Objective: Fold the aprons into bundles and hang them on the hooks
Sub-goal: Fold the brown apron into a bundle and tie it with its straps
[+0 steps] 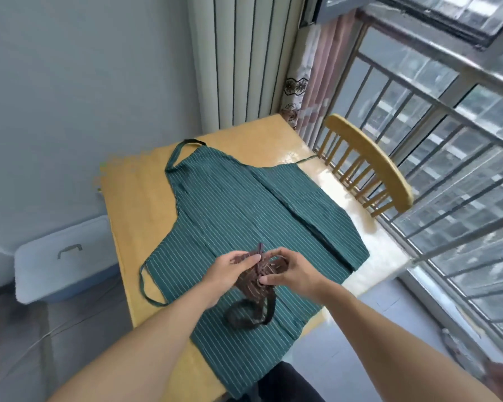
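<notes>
A green apron with thin white stripes (233, 204) lies spread flat on the wooden table (134, 204), its neck loop at the far left and a tie strap trailing off each side. Above its lower middle, both hands hold a small brown striped apron bundle (257, 281) with a dark strap looping down onto the green cloth. My left hand (230, 271) grips the bundle's left side. My right hand (291, 271) pinches its right side and the strap. No hooks are in view.
A wooden chair (369, 166) stands at the table's right side against a railed window (447, 158). A white radiator (241, 59) and a curtain are behind the table. A pale blue lidded box (61, 256) sits on the floor to the left.
</notes>
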Tool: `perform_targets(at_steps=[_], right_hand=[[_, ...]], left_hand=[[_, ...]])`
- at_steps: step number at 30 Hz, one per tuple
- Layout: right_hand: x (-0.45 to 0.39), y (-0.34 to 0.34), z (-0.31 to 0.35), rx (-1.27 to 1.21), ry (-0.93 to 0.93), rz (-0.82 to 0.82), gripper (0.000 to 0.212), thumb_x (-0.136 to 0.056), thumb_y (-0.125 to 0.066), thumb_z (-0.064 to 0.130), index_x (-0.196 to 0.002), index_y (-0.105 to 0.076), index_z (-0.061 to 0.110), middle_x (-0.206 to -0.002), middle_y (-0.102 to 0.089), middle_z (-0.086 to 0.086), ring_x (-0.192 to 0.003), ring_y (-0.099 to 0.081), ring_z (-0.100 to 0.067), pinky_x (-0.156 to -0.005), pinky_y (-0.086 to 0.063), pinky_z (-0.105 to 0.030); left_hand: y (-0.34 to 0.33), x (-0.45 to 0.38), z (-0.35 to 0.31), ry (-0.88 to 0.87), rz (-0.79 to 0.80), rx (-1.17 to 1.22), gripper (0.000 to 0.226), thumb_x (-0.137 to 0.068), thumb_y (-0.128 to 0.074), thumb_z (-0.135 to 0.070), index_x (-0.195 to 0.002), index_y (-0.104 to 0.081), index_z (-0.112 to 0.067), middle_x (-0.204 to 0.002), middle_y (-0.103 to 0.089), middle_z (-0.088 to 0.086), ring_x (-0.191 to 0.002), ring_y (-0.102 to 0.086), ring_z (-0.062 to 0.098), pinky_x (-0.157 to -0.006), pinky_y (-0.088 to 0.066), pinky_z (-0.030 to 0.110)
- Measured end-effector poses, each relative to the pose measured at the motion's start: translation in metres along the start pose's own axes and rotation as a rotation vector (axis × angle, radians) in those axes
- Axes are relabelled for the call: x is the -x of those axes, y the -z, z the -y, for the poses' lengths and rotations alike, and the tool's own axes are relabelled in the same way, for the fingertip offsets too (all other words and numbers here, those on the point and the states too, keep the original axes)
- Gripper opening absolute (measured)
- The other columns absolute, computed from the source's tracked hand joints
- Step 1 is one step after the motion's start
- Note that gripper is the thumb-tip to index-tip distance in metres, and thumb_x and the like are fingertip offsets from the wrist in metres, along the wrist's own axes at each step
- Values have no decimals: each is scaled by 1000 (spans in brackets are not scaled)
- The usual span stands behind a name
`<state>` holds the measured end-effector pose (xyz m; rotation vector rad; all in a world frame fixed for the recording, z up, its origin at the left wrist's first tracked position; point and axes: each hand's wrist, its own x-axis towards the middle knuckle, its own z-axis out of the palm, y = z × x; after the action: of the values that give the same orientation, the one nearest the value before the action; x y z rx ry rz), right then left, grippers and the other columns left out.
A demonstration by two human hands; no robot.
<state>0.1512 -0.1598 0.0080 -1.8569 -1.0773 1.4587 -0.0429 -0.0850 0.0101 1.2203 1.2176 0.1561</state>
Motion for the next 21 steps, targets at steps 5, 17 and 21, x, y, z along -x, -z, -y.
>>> perform_targets(at_steps=[5, 17, 21], right_hand=[[62, 64, 19, -223, 65, -134, 64, -65, -92, 39, -121, -65, 23, -111, -73, 2, -102, -71, -16, -93, -58, -38], [302, 217, -127, -897, 118, -568, 54, -83, -78, 37, -129, -66, 11, -127, -69, -15, -112, -66, -30, -105, -46, -45], [406, 261, -183, -915, 119, -752, 57, -87, -72, 53, -123, -71, 9, -123, -72, -14, -113, -68, -32, -99, -54, -50]], left_hand=[[-49, 16, -75, -173, 25, -79, 74, -62, -66, -86, -113, -71, -33, -119, -72, -7, -112, -66, 16, -103, -49, 38], [-367, 119, -172, -185, 468, 127, 48, -87, -69, -39, -111, -68, 3, -106, -75, 21, -86, -72, 31, -95, -52, 51], [-489, 172, -176, -197, 565, 32, 44, -87, -72, -40, -107, -71, -1, -90, -78, 13, -67, -75, 19, -56, -56, 26]])
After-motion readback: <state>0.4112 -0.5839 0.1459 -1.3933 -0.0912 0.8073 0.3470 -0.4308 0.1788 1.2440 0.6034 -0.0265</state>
